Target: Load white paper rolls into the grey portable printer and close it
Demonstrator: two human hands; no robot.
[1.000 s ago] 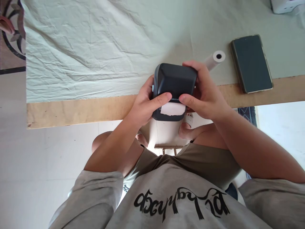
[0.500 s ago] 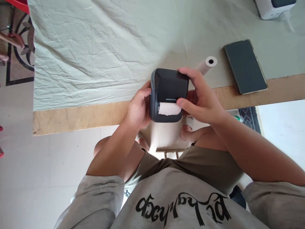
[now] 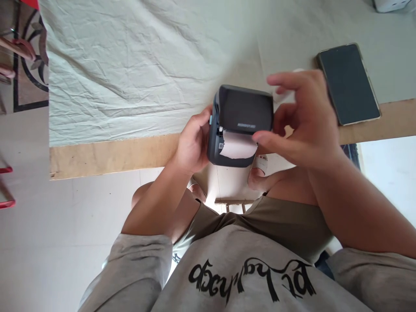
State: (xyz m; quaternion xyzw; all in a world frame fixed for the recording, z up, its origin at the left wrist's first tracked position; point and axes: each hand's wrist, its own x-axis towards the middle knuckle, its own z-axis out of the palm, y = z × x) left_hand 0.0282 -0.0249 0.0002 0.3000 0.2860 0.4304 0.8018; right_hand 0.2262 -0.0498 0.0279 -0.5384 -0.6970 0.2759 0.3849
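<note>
My left hand (image 3: 195, 143) is wrapped round the left side of a small black label printer (image 3: 246, 108), held over the table's front edge. Its lid looks slightly raised, with a gap along the left side. A strip of white paper (image 3: 238, 146) with a torn edge sticks out below the lid. At the printer's right side, my right hand (image 3: 302, 117) has its fingers spread. Its thumb tip is at the lid's lower right corner, by the paper; whether it touches, I cannot tell. Behind that hand a white paper roll (image 3: 298, 70) is almost wholly hidden.
A dark phone (image 3: 349, 84) in a clear case lies right of my right hand. Pale green cloth (image 3: 146, 65) covers the table, leaving a bare wooden front edge (image 3: 113, 156). A white device (image 3: 391, 5) is cut off at the upper right.
The printer's lid has come up a little, and more paper shows. My right fingers have left its upper edge and spread to the right, now covering most of the paper roll.
</note>
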